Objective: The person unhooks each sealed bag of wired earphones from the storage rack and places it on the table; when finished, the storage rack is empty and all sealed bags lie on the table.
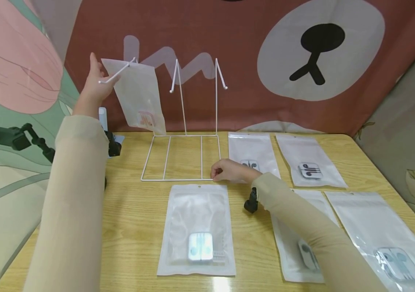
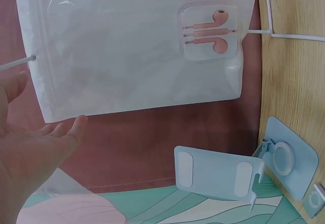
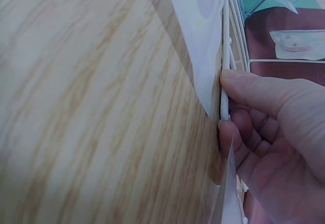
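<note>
A white wire display rack [image 1: 178, 179] with three hooks stands at the back of the table. From its left hook hangs a white pouch [image 1: 136, 91] by the hole in its top edge; pink earphones [image 2: 210, 32] in a clear case show through it in the left wrist view. My left hand [image 1: 95, 83] is beside the pouch's upper edge, its fingers loosely extended, fingertips right at the edge. With thumb and fingers my right hand [image 1: 228, 170] pinches the wire of the rack's base at the front right corner, also in the right wrist view [image 3: 274, 127].
An earphone pouch [image 1: 200, 215] lies in front of the rack. Several similar pouches [image 1: 311, 162] lie on the right, some partly under my right arm. Bare middle and right hooks [image 1: 174, 77] stick out forward. A light-blue stand [image 2: 218, 170] is at the left edge.
</note>
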Available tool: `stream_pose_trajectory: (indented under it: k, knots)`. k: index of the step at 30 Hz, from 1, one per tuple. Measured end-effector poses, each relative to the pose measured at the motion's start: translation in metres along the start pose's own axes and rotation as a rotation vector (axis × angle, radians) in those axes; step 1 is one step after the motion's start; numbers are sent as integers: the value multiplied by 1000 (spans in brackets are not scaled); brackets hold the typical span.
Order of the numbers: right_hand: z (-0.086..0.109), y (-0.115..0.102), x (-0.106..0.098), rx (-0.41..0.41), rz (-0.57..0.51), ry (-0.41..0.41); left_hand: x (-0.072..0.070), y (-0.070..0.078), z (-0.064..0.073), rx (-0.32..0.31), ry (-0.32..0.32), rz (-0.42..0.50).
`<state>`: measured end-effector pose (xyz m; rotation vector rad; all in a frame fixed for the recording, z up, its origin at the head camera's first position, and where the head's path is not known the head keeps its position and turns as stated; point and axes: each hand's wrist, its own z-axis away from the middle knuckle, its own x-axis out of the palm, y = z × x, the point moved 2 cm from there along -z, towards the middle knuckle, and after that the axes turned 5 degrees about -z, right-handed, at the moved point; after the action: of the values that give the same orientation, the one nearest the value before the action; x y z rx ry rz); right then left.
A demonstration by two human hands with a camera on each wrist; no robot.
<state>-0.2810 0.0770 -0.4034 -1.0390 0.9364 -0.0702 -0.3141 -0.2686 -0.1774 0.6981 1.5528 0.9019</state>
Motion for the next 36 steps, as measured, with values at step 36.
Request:
stream_pose_trajectory:
  k: [36]
  knots:
    - [3, -1, 2, -23, 14, -19, -7, -14, -12, -77, 94, -13]
